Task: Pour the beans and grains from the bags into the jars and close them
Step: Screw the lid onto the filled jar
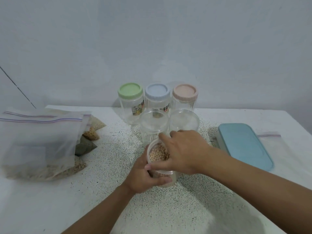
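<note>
The bean jar (171, 177) stood on the surface (101, 183), closest to the person. The left hand (145, 178) was wrapped round its side and held it. The right hand (184, 152) was curled over the clear lid (152, 146) on top, thumb on one edge and fingers on the other. The jar looked like hard, smooth plastic. With beans inside it was probably a bit heavy, so it could slip. Holding the side low down and the lid by its rim seemed best. Just behind the bean jar stood two empty jars (154, 125). Farther behind were three jars with coloured lids (157, 98). Left of the bean jar lay bags (38, 141), and right of it a blue box (244, 146).
</note>
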Available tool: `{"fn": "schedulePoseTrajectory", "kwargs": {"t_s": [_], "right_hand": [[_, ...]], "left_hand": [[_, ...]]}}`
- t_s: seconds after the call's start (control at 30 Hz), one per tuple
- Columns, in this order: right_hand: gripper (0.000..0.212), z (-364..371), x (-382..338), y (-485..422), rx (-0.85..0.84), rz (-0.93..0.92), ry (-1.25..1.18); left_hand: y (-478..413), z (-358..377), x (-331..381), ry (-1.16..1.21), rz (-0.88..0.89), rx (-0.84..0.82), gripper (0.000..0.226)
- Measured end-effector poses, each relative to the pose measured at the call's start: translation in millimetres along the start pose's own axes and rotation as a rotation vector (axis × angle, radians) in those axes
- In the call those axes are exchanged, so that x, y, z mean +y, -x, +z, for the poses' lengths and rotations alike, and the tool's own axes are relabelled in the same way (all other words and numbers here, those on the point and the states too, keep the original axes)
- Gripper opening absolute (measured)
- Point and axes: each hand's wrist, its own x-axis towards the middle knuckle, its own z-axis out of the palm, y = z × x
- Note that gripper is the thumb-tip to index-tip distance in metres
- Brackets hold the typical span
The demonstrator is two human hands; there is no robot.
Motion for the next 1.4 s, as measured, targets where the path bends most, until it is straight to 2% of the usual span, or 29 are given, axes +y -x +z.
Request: {"fn": "schedulePoseTrajectory", "kwargs": {"t_s": [0.17, 0.23, 0.3, 0.33, 0.47, 0.63, 0.73, 0.8, 0.87, 0.9, 0.97, 1.0, 1.17, 1.27, 1.4], "right_hand": [[0.099, -11, 13, 0, 0.046, 0.025, -0.044], [0.089, -15, 18, -1, -0.068, -0.085, -0.162], [0.095, -14, 19, -4, -0.192, -0.19, -0.219], [0.097, -12, 18, -6, -0.202, -0.197, -0.207], [0.095, -3, 4, -10, -0.072, -0.08, -0.104], [0.111, -4, 0, -9, -0.025, 0.082, -0.003], [0.097, -10, 8, -9, 0.097, 0.119, 0.028], [0.088, -15, 14, -8, 0.113, 0.031, -0.048], [0.069, -18, 19, -8, -0.035, -0.156, -0.201], [0.068, -19, 21, -9, -0.13, -0.251, -0.251], [0.08, -17, 23, -10, -0.24, -0.346, -0.255], [0.084, -14, 22, -10, -0.228, -0.347, -0.225], [0.086, -1, 10, -7, -0.036, -0.085, -0.075], [0.094, -1, 8, -7, 0.044, -0.037, -0.002], [0.099, -1, 25, -9, -0.132, -0.195, -0.117]], "left_hand": [[0, 0, -1, -0.008, 0.008, -0.006, 0.081], [-1, 1, 1, -0.026, 0.013, 0.01, 0.082], [-1, 1, 1, -0.042, 0.011, 0.014, 0.081], [-1, 1, 0, -0.049, 0.009, 0.018, 0.082], [-1, 1, 0, -0.049, 0.008, 0.012, 0.084], [-1, -1, -1, -0.028, 0.004, 0.009, 0.09], [-2, -1, -2, -0.04, 0.011, 0.002, 0.091], [-3, -1, -1, -0.045, 0.02, 0.0, 0.091], [-4, -1, 0, -0.045, 0.024, 0.004, 0.091], [-4, -1, 0, -0.05, 0.029, 0.009, 0.09], [-4, 0, 0, -0.056, 0.029, 0.019, 0.092], [-4, -1, -1, -0.055, 0.032, 0.022, 0.094], [-4, -2, -2, -0.081, 0.039, 0.019, 0.091], [-4, -2, -2, -0.078, 0.047, 0.021, 0.096], [-5, -2, -4, -0.109, 0.053, 0.028, 0.092]]}}
